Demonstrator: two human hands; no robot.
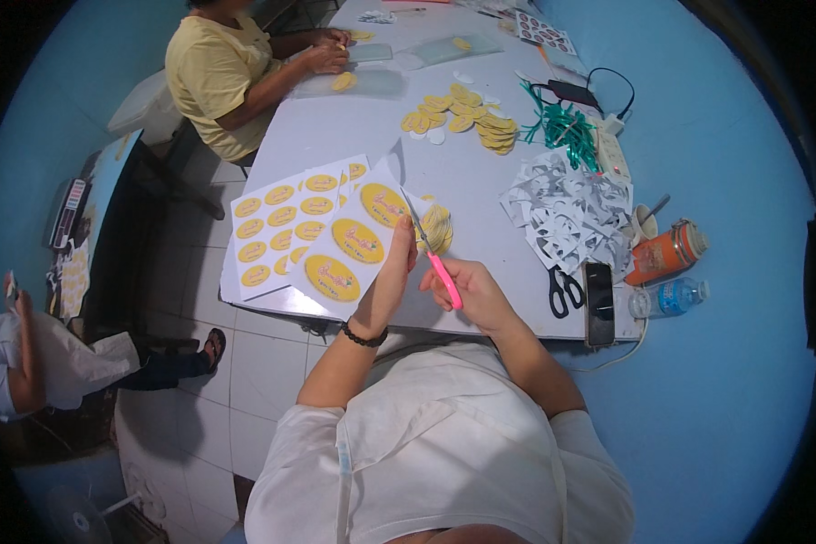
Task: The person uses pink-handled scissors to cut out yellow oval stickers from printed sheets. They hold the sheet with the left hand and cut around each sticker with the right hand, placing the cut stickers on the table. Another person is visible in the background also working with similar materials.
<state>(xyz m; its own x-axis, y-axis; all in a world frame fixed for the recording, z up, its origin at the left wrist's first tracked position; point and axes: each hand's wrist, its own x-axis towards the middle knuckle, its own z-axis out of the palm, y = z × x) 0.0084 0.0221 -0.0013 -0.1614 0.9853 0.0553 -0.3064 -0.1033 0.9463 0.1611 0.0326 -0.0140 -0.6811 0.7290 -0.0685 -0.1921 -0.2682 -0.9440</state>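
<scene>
My left hand (398, 255) grips a white strip of sticker paper (345, 234) printed with three yellow oval labels. Pink-handled scissors (442, 275) are in my right hand (472, 292), their blades (416, 216) at the strip's right edge beside the top oval. Whether the blades are cutting into the paper I cannot tell. Behind my left hand lies a pile of cut yellow ovals (438, 231), partly hidden by the scissors. Uncut sheets of yellow oval labels (262, 238) lie on the table to the left, partly under the strip.
White paper scraps (571, 211), green ribbon (568, 132), black-handled scissors (563, 292), a phone (599, 302), a water bottle (670, 298) and an orange jar (666, 253) line the table's right side. More cut ovals (462, 112) lie farther back. A co-worker (221, 81) sits at the left edge; another person (54, 360) sits behind.
</scene>
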